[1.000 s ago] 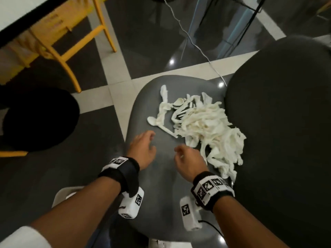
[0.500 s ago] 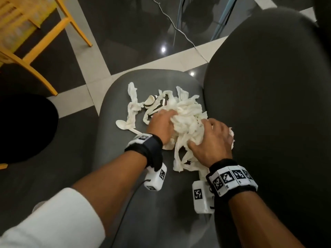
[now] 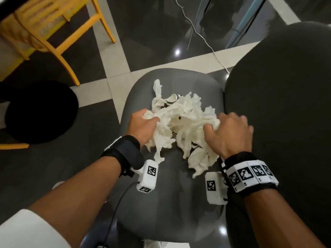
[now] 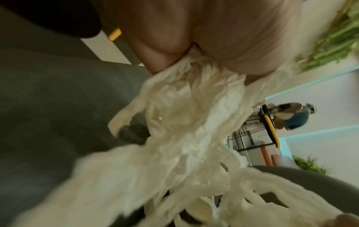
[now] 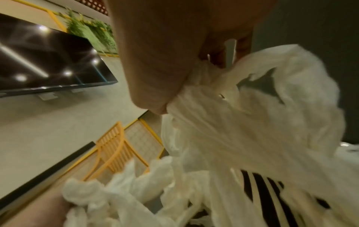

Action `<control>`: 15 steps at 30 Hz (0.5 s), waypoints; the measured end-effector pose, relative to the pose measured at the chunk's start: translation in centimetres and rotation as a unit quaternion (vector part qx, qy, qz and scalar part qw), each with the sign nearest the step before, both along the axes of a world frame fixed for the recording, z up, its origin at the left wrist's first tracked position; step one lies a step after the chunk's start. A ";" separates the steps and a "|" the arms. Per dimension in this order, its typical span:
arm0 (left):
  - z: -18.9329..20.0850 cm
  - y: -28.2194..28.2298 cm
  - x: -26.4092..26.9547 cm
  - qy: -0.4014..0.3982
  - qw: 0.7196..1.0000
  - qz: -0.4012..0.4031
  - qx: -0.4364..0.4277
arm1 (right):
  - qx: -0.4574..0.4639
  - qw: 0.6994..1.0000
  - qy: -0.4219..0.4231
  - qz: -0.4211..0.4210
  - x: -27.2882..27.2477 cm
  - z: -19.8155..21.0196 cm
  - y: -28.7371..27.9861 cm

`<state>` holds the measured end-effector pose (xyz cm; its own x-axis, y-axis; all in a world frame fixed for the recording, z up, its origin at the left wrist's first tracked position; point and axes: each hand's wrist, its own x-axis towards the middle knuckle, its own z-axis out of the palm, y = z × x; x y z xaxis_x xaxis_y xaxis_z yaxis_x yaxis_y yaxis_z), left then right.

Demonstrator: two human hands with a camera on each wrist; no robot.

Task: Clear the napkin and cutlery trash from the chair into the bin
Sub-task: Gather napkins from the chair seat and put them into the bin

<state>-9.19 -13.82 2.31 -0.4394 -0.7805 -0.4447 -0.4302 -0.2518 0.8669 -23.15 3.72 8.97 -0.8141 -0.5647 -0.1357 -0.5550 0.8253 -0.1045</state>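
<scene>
Both hands, left [image 3: 143,126] and right [image 3: 231,133], clutched the napkins [image 3: 180,122]: soft, light, stringy, likely to shed cutlery unless scooped from underneath.

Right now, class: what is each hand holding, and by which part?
Left hand grips the napkin pile at its left edge; right hand grips its right edge.

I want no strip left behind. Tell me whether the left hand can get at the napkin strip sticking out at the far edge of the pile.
Probably not yet: the left hand already grips the napkin pile; the far strip lies free on the chair seat, otherwise unobstructed.
</scene>
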 end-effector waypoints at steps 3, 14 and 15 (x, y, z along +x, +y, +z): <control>0.6 0.4 2.9 0.018 0.998 0.029 0.045 | -0.098 0.992 -0.075 0.023 2.6 1.7 -1.2; 1.9 2.8 13.9 0.024 0.990 -0.021 0.138 | -0.327 0.892 -0.301 0.082 16.3 0.5 -4.4; 2.2 2.6 15.0 0.044 0.985 0.000 0.170 | -0.319 0.889 -0.314 0.094 17.7 -0.2 -4.9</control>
